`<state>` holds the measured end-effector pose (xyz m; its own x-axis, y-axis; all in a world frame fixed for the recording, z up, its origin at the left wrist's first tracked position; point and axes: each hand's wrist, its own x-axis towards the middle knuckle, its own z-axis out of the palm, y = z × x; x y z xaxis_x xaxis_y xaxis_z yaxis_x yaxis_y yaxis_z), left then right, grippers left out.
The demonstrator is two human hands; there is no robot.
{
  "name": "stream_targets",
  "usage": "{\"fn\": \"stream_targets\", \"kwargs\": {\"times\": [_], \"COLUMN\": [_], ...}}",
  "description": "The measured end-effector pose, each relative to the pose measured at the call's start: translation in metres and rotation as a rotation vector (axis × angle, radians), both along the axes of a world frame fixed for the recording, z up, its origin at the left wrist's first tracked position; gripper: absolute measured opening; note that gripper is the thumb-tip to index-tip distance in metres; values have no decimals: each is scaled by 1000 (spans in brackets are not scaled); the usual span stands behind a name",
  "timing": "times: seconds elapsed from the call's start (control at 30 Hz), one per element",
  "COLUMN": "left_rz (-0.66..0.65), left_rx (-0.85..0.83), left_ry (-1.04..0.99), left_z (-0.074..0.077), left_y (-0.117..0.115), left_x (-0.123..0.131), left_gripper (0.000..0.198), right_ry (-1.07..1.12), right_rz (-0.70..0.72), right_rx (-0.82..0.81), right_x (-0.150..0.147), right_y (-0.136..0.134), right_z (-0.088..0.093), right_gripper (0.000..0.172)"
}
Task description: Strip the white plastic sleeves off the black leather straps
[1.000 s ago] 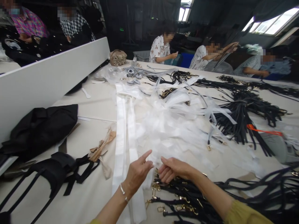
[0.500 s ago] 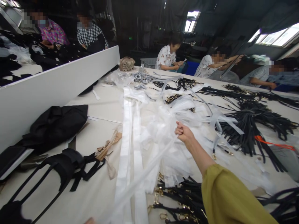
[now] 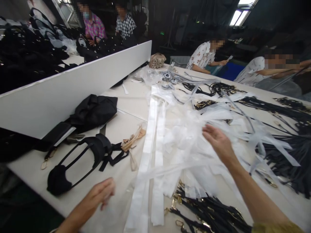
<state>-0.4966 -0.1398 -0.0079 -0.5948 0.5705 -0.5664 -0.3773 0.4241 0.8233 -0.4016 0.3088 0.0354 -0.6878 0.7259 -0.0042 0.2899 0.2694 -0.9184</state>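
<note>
My right hand (image 3: 216, 139) is over the heap of clear plastic sleeves (image 3: 184, 132), fingers stretched out and nothing gripped in them. Lower left, my left hand (image 3: 103, 191) hovers above the table, a little blurred, its thumb apart from the fingers and no held thing visible. Between the hands a long translucent plastic strip (image 3: 170, 169) lies slantwise across two long white bands (image 3: 147, 145). Below the heap are black straps with gold clasps (image 3: 204, 210).
A black strap piece with loops (image 3: 93, 150) and a black bag (image 3: 97, 111) lie left, near a white partition (image 3: 80, 82). Tape rolls (image 3: 167, 79) sit farther back. More black straps (image 3: 291, 155) spread right. Co-workers sit beyond the table (image 3: 126, 113).
The right hand's pinch has opened, and the plastic strip has dropped onto the white bands. My left hand has risen into view from the bottom edge. The view has swung left.
</note>
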Motion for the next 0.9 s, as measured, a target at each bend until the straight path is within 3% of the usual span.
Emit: {"fn": "stream_targets", "kwargs": {"times": [0.07,0.13,0.2,0.3,0.4,0.47,0.5,0.57,0.6,0.67,0.73,0.9], "left_rz": [-150,-243,-211,-183,35,192,208,143,98,39,15,-8], "left_rx": [237,495,633,642,356,37,-109,-312,-371,-462,-521,-594], "left_ry": [-65,-78,-77,-115,72,278,373,519,560,589,591,631], "left_z": [14,27,35,21,-25,-63,-81,-105,-112,-116,-111,-101], "left_y": [45,92,125,136,122,114,113,118,123,139,157,181], "left_x": [5,7,6,0,-12,-22,-26,-34,-38,-45,-52,-65], "left_gripper": [46,40,36,32,34,36,40,46,48,47,43,32], "right_ry": [-10,-58,-72,-203,-401,-350,-256,-43,32,87,65,-45], "right_rz": [485,836,900,744,543,280,114,-160,-232,-235,-146,-97], "right_rx": [-239,-521,-743,-948,-997,-914,-837,-652,-566,-459,-420,-482], "right_x": [-11,-15,-13,1,17,21,19,4,-8,-38,-73,-139], "right_y": [-72,-136,-172,-167,-120,-86,-73,-59,-58,-71,-94,-139], "right_z": [3,3,0,-16,-37,-48,-52,-59,-62,-73,-91,-148], "right_gripper": [71,82,67,42,39,41,43,48,49,48,38,12]}}
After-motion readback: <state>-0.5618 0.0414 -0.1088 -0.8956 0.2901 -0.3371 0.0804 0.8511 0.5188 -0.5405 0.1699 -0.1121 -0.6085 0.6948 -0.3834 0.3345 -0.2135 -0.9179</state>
